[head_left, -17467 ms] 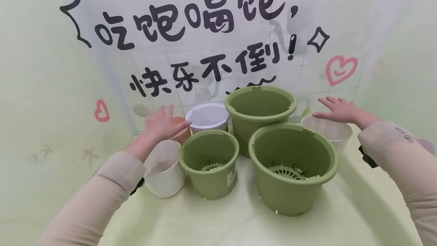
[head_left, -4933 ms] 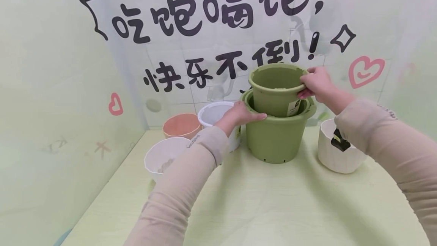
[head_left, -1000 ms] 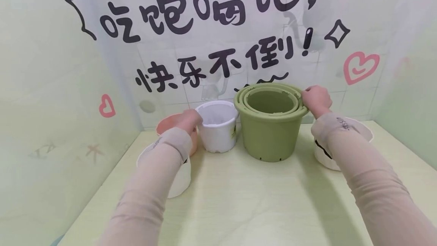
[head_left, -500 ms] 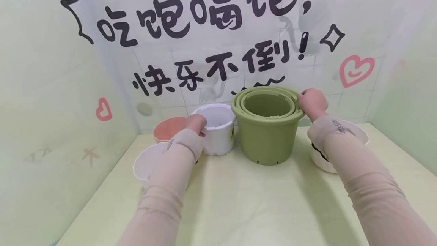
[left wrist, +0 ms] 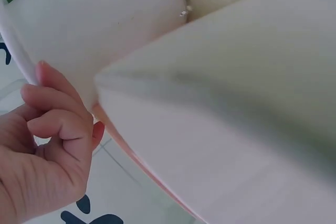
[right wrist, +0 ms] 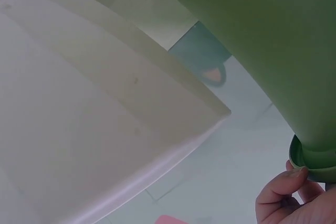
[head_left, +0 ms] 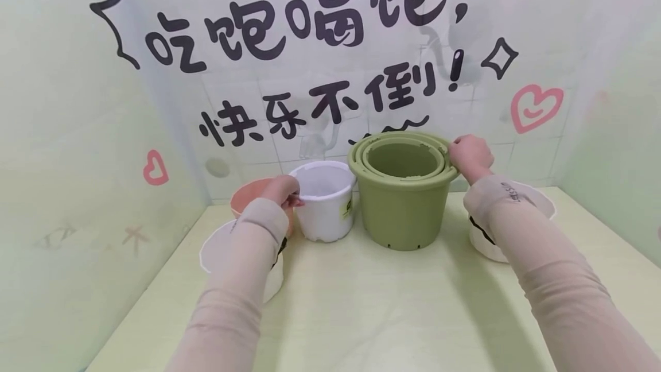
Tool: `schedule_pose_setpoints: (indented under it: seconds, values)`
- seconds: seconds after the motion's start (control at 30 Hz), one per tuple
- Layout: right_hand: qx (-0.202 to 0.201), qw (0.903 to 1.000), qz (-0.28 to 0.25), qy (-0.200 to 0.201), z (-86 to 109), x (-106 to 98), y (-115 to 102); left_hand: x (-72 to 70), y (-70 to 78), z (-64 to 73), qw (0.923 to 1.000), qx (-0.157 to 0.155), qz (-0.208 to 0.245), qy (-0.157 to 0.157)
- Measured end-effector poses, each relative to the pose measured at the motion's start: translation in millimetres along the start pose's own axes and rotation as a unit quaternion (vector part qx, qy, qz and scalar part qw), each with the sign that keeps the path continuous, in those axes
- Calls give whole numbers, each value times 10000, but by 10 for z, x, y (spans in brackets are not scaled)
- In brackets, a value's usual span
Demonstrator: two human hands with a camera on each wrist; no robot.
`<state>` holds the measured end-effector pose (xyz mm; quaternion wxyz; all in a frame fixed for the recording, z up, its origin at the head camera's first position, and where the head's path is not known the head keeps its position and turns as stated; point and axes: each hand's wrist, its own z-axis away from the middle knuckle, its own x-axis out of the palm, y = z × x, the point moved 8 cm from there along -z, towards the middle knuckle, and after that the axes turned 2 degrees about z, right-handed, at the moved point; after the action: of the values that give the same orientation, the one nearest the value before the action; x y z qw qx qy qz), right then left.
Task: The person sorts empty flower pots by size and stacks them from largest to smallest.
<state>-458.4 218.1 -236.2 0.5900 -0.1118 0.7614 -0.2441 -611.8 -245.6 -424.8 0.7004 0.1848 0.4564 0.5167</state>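
Three green flowerpots point(head_left: 405, 211) are nested one inside another near the back wall, rims almost level. My right hand point(head_left: 471, 157) grips the outer pot's rim at its right side; in the right wrist view the thumb point(right wrist: 283, 184) lies against that rim. Left of the stack stands a smaller white flowerpot point(head_left: 325, 214) with a yellow-green label. My left hand point(head_left: 281, 189) holds its left rim with curled fingers, also visible at the white rim in the left wrist view. Behind this hand an orange pot point(head_left: 245, 191) is partly hidden.
A faceted white pot point(head_left: 217, 245) stands front left, largely behind my left sleeve. Another white pot point(head_left: 539, 200) stands at the right, partly covered by my right forearm. The pale wooden table point(head_left: 372, 309) meets a printed back wall point(head_left: 330, 62) and side walls.
The green pots, separate at first, became nested. Over the last second, my left hand took the white flowerpot's rim; that pot shifted slightly forward and its label turned more to the front.
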Motion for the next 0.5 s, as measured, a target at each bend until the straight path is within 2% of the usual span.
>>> schedule_pose_setpoints:
  seconds: [0.03,0.07,0.13,0.17,0.2,0.27,0.4,0.43,0.5]
  values:
    - [-13,10000,-4,-4,1,6,-3,-10,22,308,9998,30,-91,-181]
    - [-18,10000,-10,-6,4,11,-5,-12,51,672,9994,51,-195,-267]
    - [-33,10000,-16,-13,7,18,-5,-9,115,1366,9990,180,-270,-305]
    - [-39,10000,-12,-16,8,20,-4,3,132,1547,9988,153,-240,-392]
    - [-50,10000,-20,-22,10,21,-3,12,154,1797,9984,258,-237,-444]
    - [-72,10000,-33,-41,6,24,0,-3,167,2219,9988,389,-124,-251]
    - [-102,9999,-38,-61,-7,26,-1,-48,112,2585,9984,396,279,-294]
    - [-109,9999,-30,-63,-10,27,-3,-51,104,2646,9984,380,251,-334]
    - [-112,9999,-27,-82,-15,35,-7,-41,106,2726,9980,426,-119,-457]
